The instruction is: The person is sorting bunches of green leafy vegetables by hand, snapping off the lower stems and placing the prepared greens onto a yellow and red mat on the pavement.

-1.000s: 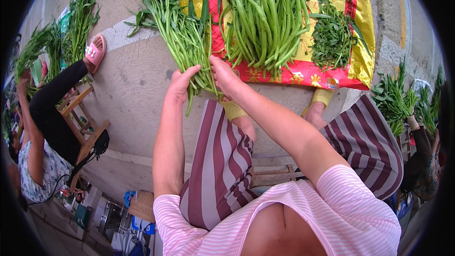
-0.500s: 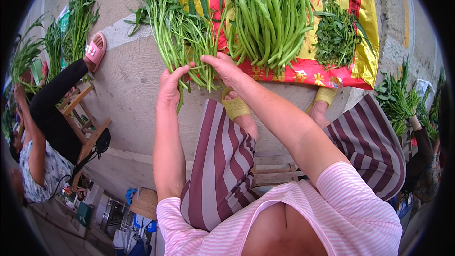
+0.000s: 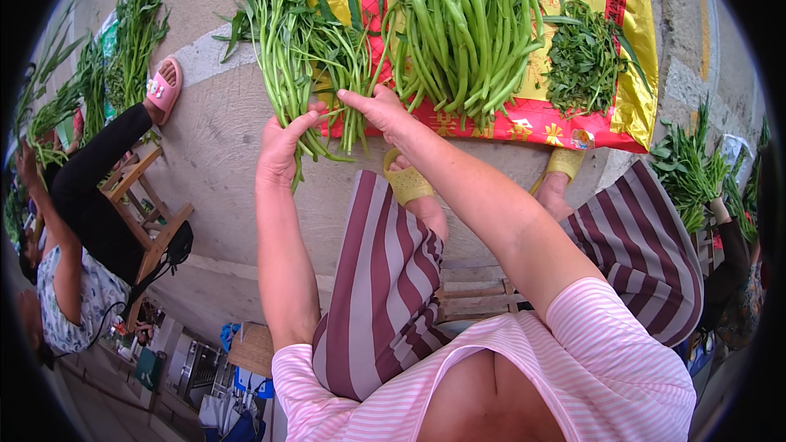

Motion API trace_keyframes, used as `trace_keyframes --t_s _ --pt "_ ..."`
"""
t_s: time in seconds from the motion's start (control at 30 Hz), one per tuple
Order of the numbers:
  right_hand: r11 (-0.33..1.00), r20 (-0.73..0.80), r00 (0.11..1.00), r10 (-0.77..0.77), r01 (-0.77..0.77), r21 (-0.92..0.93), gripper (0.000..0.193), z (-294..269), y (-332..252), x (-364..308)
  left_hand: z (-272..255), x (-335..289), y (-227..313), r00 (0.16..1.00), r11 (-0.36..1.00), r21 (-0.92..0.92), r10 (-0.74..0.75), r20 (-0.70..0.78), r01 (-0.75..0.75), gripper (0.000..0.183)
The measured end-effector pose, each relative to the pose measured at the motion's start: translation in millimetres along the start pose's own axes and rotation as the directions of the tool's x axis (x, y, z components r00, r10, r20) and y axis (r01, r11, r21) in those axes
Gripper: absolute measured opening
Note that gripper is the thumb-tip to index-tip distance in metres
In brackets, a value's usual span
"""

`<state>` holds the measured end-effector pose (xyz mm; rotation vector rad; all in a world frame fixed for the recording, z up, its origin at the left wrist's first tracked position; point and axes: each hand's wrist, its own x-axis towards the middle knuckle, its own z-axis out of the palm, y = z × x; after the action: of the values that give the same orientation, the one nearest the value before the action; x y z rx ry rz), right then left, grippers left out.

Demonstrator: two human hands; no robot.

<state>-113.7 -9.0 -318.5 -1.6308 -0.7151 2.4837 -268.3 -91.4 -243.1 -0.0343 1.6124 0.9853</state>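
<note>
the left hand is closed around thin stems; the right hand pinches more of them, near the left edge of the sack. for good handling, the grip should be gentle, the ends level.

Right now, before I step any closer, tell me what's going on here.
A person is handling leafy greens with bare hands. The left hand grips a bunch of green stems, and the right hand holds a smaller bundle just beside it. Close by, a pile of thicker stems and a heap of loose leaves lie on a red-and-yellow sheet. Off to the left, a co-worker is also among greens.
</note>
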Motion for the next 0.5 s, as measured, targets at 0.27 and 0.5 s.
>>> trace_keyframes --t_s 0.27,0.5 --pt "0.992 -0.124 0.991 0.043 -0.057 -0.109 0.066 -10 19 18 5 -12 12 0.995 0.932 0.364 0.042 -0.086 -0.008 0.026" --pt "0.966 -0.241 0.969 -0.051 -0.013 -0.256 0.063 -4 24 25 -6 -25 37 0.850 0.815 0.576 0.350 -0.393 -0.070 0.024"
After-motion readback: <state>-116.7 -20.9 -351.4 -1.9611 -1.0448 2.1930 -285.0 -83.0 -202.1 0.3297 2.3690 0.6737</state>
